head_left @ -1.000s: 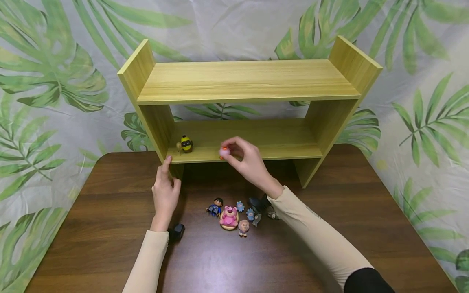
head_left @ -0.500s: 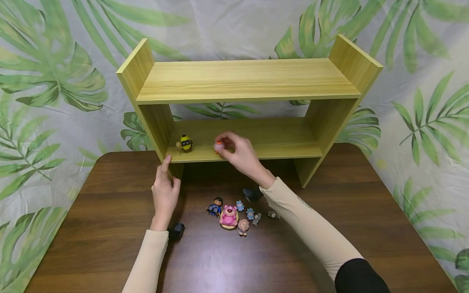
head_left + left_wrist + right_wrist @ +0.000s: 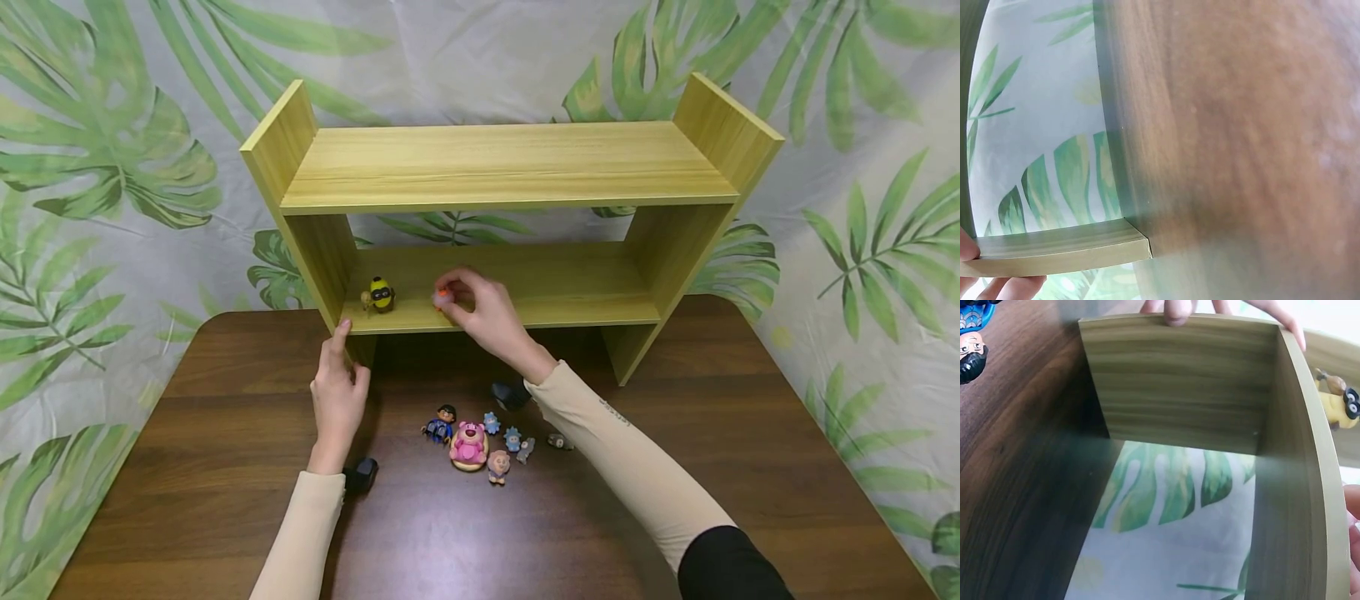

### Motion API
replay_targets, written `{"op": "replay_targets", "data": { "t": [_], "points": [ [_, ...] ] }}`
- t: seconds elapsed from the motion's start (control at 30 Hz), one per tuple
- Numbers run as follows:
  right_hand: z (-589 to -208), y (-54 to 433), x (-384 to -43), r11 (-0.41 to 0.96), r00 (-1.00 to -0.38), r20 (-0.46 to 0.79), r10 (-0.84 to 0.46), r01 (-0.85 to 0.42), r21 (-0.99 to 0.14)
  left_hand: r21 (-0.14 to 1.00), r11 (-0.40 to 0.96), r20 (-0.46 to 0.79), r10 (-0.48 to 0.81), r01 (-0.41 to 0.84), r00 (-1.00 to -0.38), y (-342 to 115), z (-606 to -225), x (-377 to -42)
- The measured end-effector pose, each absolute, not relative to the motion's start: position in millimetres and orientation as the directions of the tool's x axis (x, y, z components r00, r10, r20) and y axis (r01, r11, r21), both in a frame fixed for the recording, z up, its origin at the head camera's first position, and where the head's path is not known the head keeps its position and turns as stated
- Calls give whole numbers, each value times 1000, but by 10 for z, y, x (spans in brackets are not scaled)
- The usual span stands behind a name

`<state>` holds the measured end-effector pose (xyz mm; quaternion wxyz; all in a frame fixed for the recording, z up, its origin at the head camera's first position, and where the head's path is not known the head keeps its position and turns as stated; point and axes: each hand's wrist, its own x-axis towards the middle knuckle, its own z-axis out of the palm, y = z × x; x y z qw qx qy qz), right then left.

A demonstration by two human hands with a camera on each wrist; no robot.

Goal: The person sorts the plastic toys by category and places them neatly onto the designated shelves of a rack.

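Observation:
In the head view my right hand (image 3: 491,312) pinches a small round pale-pink toy figure (image 3: 441,297) with orange parts, at the middle board's front. The fingers partly cover it, and whether it touches the board I cannot tell. My left hand (image 3: 337,387) grips the wooden shelf's left side panel (image 3: 1060,253) below that board, thumb inside and fingers outside. A yellow minion figure (image 3: 381,294) with dark goggles stands at the board's left end, showing also in the right wrist view. Only some fingers (image 3: 1354,540) of the right hand appear there.
Below the shelf (image 3: 510,162), on the brown table (image 3: 420,542), lie a pink bear figure (image 3: 469,447), a dark-haired figure in blue (image 3: 439,425), a lion-like figure (image 3: 498,467) and several small blue and grey figures (image 3: 512,438). A leaf-print cloth (image 3: 480,50) hangs behind.
My right hand has moved left and slightly back over the middle board with the pink toy figure, closer to the minion. My left hand has stayed on the side panel.

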<state>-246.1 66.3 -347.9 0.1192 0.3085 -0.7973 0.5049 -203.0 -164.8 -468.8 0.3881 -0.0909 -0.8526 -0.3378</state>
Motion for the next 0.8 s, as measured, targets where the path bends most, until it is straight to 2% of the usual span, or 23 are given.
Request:
{"op": "replay_targets", "data": {
  "t": [0.5,0.8],
  "points": [
    [-3488,672,-2476,278,-776,497,-388,-613,-740,514,754,714,-112,409,-691,-1650,-4678,-2018],
    [-3482,718,-2471,235,-803,463,-375,-565,-791,517,750,715,-112,413,-690,-1652,-4681,-2025]
  ]
}}
